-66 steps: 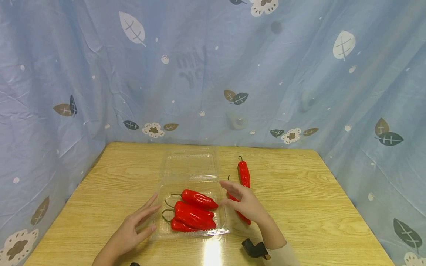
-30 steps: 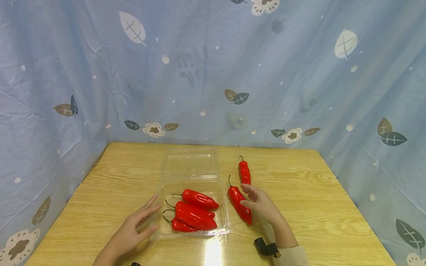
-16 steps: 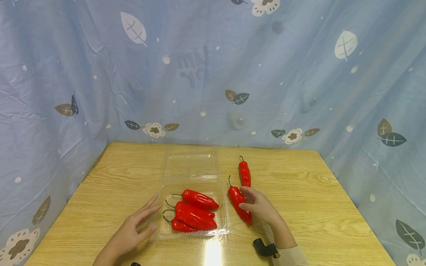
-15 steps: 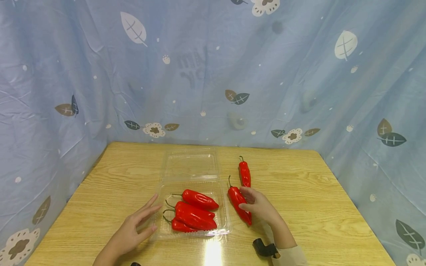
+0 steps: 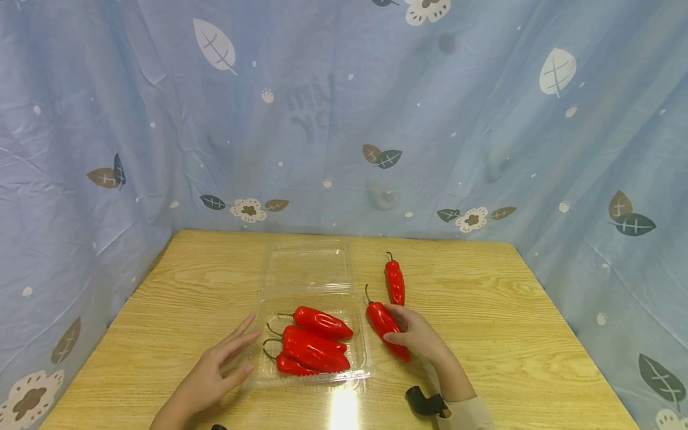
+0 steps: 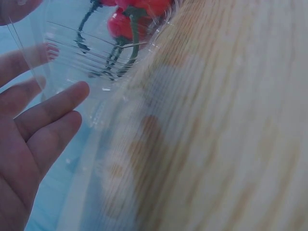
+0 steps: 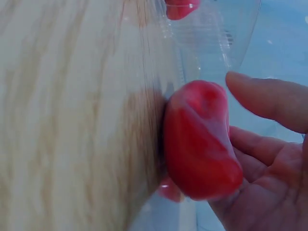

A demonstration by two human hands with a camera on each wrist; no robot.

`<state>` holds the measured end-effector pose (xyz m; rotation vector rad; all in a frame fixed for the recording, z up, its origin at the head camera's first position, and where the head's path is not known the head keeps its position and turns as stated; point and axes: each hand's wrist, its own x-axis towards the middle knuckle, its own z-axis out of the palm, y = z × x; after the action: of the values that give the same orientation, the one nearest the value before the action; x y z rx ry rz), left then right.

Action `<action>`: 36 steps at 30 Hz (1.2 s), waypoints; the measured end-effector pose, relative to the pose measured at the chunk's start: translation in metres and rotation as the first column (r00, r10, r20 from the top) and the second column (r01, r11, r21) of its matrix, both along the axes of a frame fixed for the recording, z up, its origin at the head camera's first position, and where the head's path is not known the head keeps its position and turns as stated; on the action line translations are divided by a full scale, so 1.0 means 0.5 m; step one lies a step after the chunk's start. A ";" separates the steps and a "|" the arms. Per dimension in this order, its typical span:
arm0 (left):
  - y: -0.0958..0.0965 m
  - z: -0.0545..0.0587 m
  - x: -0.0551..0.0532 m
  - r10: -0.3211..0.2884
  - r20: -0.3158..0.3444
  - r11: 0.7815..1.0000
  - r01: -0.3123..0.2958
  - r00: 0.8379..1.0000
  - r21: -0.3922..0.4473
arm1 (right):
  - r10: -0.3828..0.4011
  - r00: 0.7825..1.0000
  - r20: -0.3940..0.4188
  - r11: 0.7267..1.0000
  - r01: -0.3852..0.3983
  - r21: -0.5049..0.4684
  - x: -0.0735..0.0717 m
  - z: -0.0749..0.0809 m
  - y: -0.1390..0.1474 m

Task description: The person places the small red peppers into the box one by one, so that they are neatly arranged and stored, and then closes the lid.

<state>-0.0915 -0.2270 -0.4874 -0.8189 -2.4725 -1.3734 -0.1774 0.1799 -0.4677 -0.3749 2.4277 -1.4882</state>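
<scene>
In the head view, my right hand curls around the lower half of a red chili pepper lying right of the box. The right wrist view shows its blunt end close up, the fingers passing behind it and the thumb right at its edge. My left hand rests its straight, spread fingers at the left wall of a clear plastic clamshell box. Inside that box lie several red peppers with green stems pointing left. Their stems show through the plastic in the left wrist view.
The box's lid lies folded back, away from me. Beyond the right hand, another red pepper lies on the wooden table. A blue patterned curtain surrounds the table's back and sides.
My right hand has left the box's right side and come down around the nearer loose pepper. That pepper has just turned slightly, its stem shifting left. The left hand stays put.
</scene>
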 end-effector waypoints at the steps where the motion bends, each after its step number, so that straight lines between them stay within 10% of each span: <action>1: 0.000 0.000 0.000 0.000 0.000 1.000 0.000 1.000 0.000 | -0.006 1.000 -0.004 1.000 0.006 0.013 0.000 -0.001 -0.001; 36: -0.002 0.001 0.001 -0.017 0.022 1.000 0.017 1.000 0.012 | -0.125 0.988 -0.094 0.992 0.126 0.004 -0.003 0.002 -0.003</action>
<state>-0.0912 -0.2279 -0.4867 -0.8283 -2.4771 -1.4086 -0.1789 0.1786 -0.4665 -0.3005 2.5743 -1.5409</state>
